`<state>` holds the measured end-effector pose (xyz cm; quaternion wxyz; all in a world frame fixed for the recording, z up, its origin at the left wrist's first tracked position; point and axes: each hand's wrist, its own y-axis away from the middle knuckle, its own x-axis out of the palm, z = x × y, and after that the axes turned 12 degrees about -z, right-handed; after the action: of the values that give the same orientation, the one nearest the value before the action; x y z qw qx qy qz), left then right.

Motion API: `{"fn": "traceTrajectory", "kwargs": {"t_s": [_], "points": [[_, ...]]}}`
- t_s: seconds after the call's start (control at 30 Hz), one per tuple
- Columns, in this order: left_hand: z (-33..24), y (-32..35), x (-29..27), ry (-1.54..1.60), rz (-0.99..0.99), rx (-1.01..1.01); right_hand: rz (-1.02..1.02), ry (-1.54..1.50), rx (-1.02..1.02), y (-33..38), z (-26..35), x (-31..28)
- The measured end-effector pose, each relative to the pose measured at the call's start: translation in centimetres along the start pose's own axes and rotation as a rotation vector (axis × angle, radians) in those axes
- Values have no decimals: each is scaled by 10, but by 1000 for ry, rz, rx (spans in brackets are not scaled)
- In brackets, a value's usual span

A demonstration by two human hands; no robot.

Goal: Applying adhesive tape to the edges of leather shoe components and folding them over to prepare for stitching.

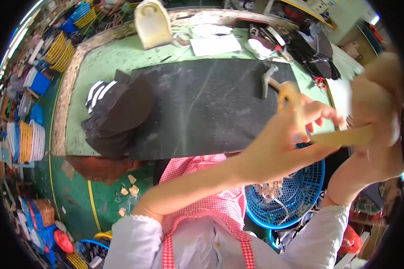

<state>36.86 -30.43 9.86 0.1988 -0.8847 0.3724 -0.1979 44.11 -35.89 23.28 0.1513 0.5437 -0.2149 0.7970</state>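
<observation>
The left hand [278,143], closed on yellow-handled scissors [289,101], meets a tan strip [345,136] gripped by the right hand [377,116] at the right, above the blue basket [300,197]; keeping the strip taut should steady the cut.

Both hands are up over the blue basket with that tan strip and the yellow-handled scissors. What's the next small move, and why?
Probably close the scissors on the tan strip. The left hand holds them raised at the strip's end, the right hand grips the strip's other end, and the blue basket below already holds pale trimmings.
</observation>
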Motion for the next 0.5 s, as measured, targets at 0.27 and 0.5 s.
{"fn": "traceTrajectory", "kwargs": {"t_s": [0.27,0.5], "points": [[-79,195,-224,755,-425,-273,1110,1263,250,-17,-125,-89],[-143,558,-330,-540,-921,-1286,922,1451,18,-110,-275,-122]]}}
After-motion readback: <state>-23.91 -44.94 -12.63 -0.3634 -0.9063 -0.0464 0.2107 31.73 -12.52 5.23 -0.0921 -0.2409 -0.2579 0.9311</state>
